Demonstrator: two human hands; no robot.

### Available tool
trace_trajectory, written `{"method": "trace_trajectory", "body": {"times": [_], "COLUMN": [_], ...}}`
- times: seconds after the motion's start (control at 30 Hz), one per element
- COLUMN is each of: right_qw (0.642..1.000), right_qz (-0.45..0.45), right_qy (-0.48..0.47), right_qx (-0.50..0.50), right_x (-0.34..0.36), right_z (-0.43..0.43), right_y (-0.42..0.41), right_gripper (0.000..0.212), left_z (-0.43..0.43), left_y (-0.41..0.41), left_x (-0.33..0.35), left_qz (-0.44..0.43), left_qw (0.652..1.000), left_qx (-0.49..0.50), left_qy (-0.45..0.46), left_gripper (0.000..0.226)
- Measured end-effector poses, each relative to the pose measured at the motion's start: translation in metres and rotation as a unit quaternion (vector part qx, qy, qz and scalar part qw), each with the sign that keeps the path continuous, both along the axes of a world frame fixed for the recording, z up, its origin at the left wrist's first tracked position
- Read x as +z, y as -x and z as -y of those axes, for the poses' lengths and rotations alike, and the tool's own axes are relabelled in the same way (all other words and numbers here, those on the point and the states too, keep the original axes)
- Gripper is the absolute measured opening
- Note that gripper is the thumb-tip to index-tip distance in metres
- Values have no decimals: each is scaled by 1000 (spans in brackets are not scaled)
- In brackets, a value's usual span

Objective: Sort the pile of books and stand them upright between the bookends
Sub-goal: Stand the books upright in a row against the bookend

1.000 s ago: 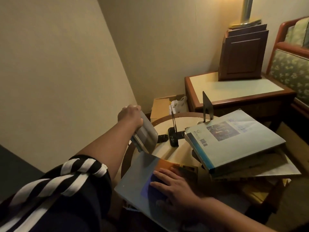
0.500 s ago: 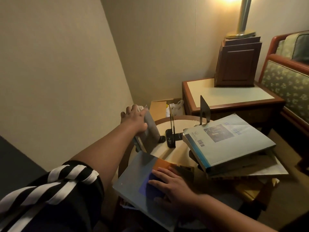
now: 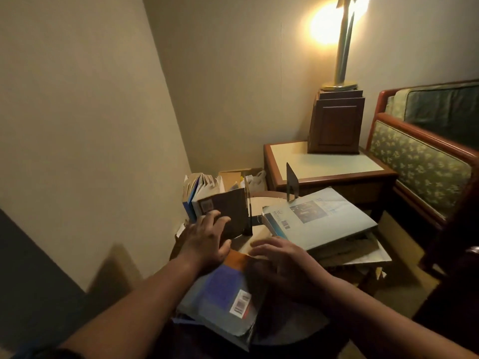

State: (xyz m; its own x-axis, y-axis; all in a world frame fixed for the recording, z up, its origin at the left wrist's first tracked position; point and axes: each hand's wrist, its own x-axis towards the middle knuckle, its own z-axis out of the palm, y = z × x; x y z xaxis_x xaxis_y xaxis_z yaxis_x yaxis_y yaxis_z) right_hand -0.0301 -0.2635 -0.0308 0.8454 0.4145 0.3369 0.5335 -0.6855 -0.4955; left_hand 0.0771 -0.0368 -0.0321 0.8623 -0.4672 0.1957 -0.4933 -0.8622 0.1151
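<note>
**Few books stood, pile remaining**

At ten o'clock on the round worktop (image 3: 269, 206), a dark-covered paperback (image 3: 228, 211) is stood upright against a thin metal bookend (image 3: 247, 203), touched by the released left grip (image 3: 207, 237). The released right grip (image 3: 282, 257) is laid on a flat grey-and-purple book (image 3: 223, 294). The large pale-blue book (image 3: 324, 221) at three o'clock is judged not yet sorted.

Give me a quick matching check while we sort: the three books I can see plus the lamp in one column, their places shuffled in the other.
Things:
1. dark-covered book
2. pale blue book
3. purple-and-orange book
4. lamp

Places:
A. on the wooden box
B. under the right hand
C. upright beside a bookend
D. flat on top of the pile

Pairs: 1-C, 2-D, 3-B, 4-A
</note>
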Motion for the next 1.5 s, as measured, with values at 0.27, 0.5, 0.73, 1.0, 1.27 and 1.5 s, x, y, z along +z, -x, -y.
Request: {"method": "trace_trajectory", "body": {"times": [0.27, 0.5, 0.73, 1.0, 1.27, 1.5], "right_qw": [946, 878, 872, 871, 861, 832], "right_qz": [128, -199, -250, -236, -258, -313], "right_qy": [-36, 45, 43, 61, -24, -314], "right_qx": [-295, -433, -418, -427, -437, -334], "right_x": [38, 23, 35, 41, 37, 58], "right_z": [98, 146, 156, 151, 154, 154], "right_y": [-11, -28, -37, -41, -23, -3], "right_gripper": [12, 54, 74, 71, 70, 72], "left_z": [-9, -8, -8, -8, -11, -9], "left_y": [43, 44, 44, 42, 40, 43], "left_x": [-67, -71, -73, -78, -81, -77], "left_qz": [-176, -171, -162, -157, -164, -168], "left_qw": [984, 985, 986, 987, 985, 985], "left_qx": [5, 7, 3, 2, 6, 10], "left_qy": [10, 25, 32, 45, 50, 41], "left_gripper": [71, 77, 68, 68, 69, 86]}}
